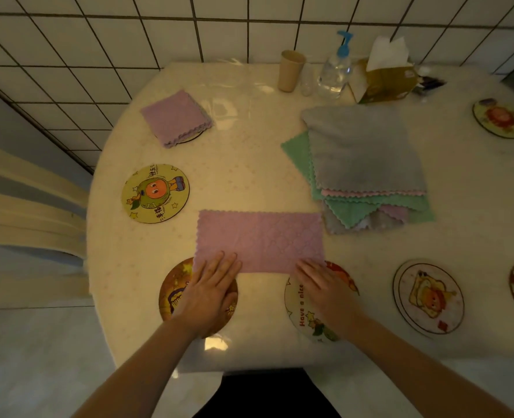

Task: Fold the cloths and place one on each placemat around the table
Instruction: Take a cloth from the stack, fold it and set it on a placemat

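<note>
A purple cloth lies folded into a long rectangle in front of me on the round table. My left hand lies flat with straight fingers on its near left corner, over a brown round placemat. My right hand presses flat on the near right corner, over a white placemat with red lettering. A folded purple cloth rests on a placemat at the far left. A stack of unfolded cloths, grey on top with green and pink beneath, lies at the right.
Bare round placemats lie at the left, near right and far right. A beige cup, a pump bottle and a tissue box stand by the tiled wall. A pale chair stands to the left.
</note>
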Motion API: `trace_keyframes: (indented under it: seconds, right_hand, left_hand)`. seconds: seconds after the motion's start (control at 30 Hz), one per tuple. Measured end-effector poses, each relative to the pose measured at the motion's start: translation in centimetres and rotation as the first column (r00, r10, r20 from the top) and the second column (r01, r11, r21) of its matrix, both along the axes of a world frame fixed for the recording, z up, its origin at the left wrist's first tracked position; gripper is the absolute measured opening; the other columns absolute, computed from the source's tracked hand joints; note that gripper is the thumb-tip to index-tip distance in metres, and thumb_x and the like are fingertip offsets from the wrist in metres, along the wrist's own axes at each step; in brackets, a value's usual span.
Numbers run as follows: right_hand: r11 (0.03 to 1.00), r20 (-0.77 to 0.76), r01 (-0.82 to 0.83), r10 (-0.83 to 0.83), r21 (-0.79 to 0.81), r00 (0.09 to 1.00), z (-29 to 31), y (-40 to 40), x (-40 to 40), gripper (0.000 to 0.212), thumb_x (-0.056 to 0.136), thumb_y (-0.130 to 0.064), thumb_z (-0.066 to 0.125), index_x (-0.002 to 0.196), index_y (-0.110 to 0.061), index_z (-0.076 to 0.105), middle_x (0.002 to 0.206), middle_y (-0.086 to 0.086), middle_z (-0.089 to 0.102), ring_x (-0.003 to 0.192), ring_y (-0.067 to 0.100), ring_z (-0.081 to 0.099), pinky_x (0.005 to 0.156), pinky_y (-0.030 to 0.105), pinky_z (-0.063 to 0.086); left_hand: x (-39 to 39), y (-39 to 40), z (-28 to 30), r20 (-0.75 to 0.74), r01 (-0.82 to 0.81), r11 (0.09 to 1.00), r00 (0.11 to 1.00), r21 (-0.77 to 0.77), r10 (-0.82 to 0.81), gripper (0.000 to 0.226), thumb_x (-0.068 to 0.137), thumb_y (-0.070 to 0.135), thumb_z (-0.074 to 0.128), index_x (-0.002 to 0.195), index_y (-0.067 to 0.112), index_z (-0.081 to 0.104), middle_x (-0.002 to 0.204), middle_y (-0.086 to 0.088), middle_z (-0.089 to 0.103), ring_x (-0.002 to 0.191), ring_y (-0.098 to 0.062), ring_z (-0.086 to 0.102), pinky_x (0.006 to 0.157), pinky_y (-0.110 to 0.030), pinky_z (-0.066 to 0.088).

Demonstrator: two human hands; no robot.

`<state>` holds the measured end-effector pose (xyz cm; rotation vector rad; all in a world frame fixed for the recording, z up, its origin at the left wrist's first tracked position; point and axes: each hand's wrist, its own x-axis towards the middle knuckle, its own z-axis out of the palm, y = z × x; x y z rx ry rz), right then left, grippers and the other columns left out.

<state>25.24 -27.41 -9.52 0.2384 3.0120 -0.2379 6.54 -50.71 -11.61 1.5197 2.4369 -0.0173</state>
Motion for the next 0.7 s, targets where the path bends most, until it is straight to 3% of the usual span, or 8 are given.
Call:
trace_keyframes:
  seconds: [0.17,0.3,0.43,0.57,0.7]
  right_hand:
    - [1.0,0.168,-0.017,0.02,-0.019,0.986,-0.2,2.1,1.4,0.101,0.039,-0.009,0.086,0.133,-0.006,0.05,0.14,0.016,0.048,0.126,0.032,0.049,0.097,0.048,0.047]
    - [0.999,0.223,0.012,-0.022,0.047,0.975,0.6,1.7,-0.5,0.105,0.028,-0.013,0.089,0.127,-0.006,0.055,0.13,0.013,0.056,0.118,0.029,0.055,0.095,0.042,0.047]
    - [0.994,0.101,0.02,-0.032,0.112,0.994,0.9,1.5,-2.5,0.066,0.048,-0.009,0.086,0.11,-0.009,0.062,0.113,0.007,0.061,0.103,0.025,0.059,0.088,0.038,0.05]
    - [0.99,-0.045,0.024,-0.018,0.136,0.999,0.9,2.1,-3.2,0.02,0.072,-0.014,0.074,0.088,-0.01,0.062,0.09,0.006,0.063,0.082,0.026,0.06,0.075,0.043,0.051]
    - [0.993,-0.167,-0.012,0.032,0.121,0.985,2.3,0.5,-2.0,0.008,0.081,-0.006,0.061,0.081,-0.014,0.059,0.081,0.002,0.059,0.075,0.024,0.053,0.068,0.039,0.045]
  left_hand:
    - [-1.3,-3.2,0.7,0.013,-0.127,0.991,0.992,-0.043,0.128,0.066,0.096,0.056,0.006,0.152,0.023,0.015,0.159,0.005,0.015,0.147,-0.014,0.003,0.115,-0.041,0.01]
    - [-0.8,-3.0,1.0,0.085,-0.219,0.976,0.972,-0.001,0.218,0.07,0.093,0.06,0.0,0.152,0.024,0.012,0.159,0.007,0.009,0.147,-0.014,0.001,0.119,-0.043,0.011]
    - [0.3,-1.7,1.3,0.056,-0.29,0.957,0.955,-0.011,0.29,0.075,0.09,0.06,-0.005,0.151,0.02,0.011,0.159,0.003,0.009,0.147,-0.02,-0.001,0.119,-0.045,0.007]
    - [2.0,0.5,2.3,0.044,-0.368,0.93,0.929,0.019,0.367,0.07,0.092,0.051,0.013,0.152,0.016,0.015,0.159,-0.003,0.013,0.147,-0.025,0.001,0.117,-0.048,0.005]
    - [5.1,4.0,3.1,0.123,-0.198,0.973,0.975,0.118,0.184,0.07,0.096,0.046,0.036,0.153,0.026,0.0,0.161,0.002,0.004,0.148,-0.023,-0.005,0.119,-0.049,0.007]
